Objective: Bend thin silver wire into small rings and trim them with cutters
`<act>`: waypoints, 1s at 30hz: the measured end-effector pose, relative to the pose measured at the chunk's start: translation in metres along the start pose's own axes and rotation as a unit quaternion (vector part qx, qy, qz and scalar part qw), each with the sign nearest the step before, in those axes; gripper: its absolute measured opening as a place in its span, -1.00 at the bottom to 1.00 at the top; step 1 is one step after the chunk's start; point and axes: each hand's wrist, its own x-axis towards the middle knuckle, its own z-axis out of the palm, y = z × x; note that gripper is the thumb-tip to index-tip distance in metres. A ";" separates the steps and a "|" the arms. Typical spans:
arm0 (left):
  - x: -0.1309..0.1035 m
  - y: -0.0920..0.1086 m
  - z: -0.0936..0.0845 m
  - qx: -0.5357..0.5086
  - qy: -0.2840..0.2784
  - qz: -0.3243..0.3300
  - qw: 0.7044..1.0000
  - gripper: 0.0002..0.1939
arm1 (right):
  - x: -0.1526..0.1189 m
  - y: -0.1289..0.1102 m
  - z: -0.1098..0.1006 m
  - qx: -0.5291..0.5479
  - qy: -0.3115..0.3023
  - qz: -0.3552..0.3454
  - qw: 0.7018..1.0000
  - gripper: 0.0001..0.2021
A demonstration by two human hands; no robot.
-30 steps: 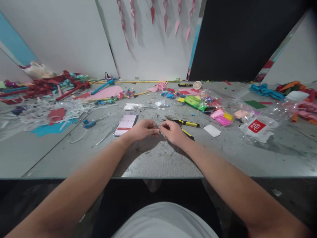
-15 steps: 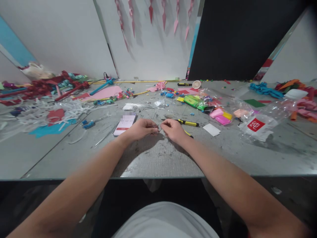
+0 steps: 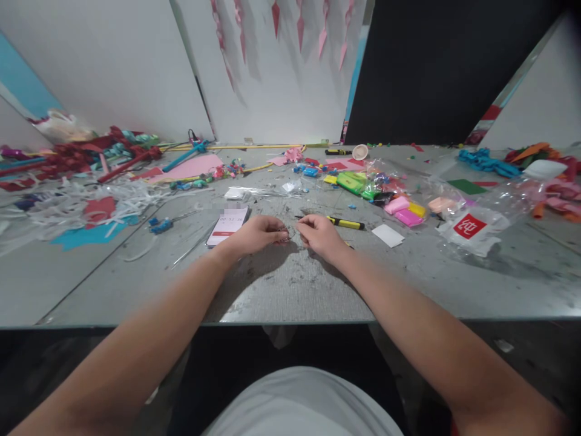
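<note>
My left hand (image 3: 261, 235) is closed in a pinch just above the table, beside a phone (image 3: 230, 225) lying face up. Between its fingertips is a small, thin, dark wire-like piece (image 3: 285, 238), mostly hidden by the fingers. A short gap separates it from my right hand (image 3: 321, 236), whose thumb and forefinger are pressed together. Whatever the right fingers hold, if anything, is too small to make out. Just behind the right hand lies a yellow and black tool (image 3: 347, 224), its thin dark end pointing left past the fingers.
Right of my hands are a white card (image 3: 388, 236), bright clay packets (image 3: 403, 212) and a clear plastic bottle (image 3: 494, 215). White strips (image 3: 63, 209) and blue paper (image 3: 91, 236) cover the left. Thin clear rods (image 3: 267, 192) lie behind. The table's front edge (image 3: 290, 324) runs near my body.
My two hands have drawn slightly apart, and the fingertips no longer meet at the wire-like piece. The view has shifted a little.
</note>
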 end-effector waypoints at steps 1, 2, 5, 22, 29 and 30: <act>0.000 0.000 0.000 -0.001 -0.001 0.001 1.000 -0.78 | 0.000 0.000 0.000 0.004 -0.001 0.001 1.000 -0.89; 0.000 -0.001 0.000 -0.003 -0.003 0.003 1.000 -0.78 | 0.000 -0.001 0.001 0.009 -0.003 0.003 1.000 -0.89; 0.001 -0.003 0.000 -0.012 -0.007 0.005 1.000 -0.77 | -0.002 -0.003 0.002 0.024 -0.011 0.009 1.000 -0.88; 0.001 -0.002 0.006 -0.106 -0.021 0.004 0.994 -0.82 | -0.007 -0.004 0.004 0.076 -0.061 0.027 0.995 -0.86; 0.002 -0.007 0.004 -0.111 -0.024 0.016 0.993 -0.78 | -0.006 -0.003 0.002 0.088 -0.078 0.021 0.993 -0.82; 0.002 -0.008 0.004 -0.110 -0.025 0.017 0.993 -0.77 | -0.006 -0.003 0.001 0.088 -0.079 0.021 0.993 -0.81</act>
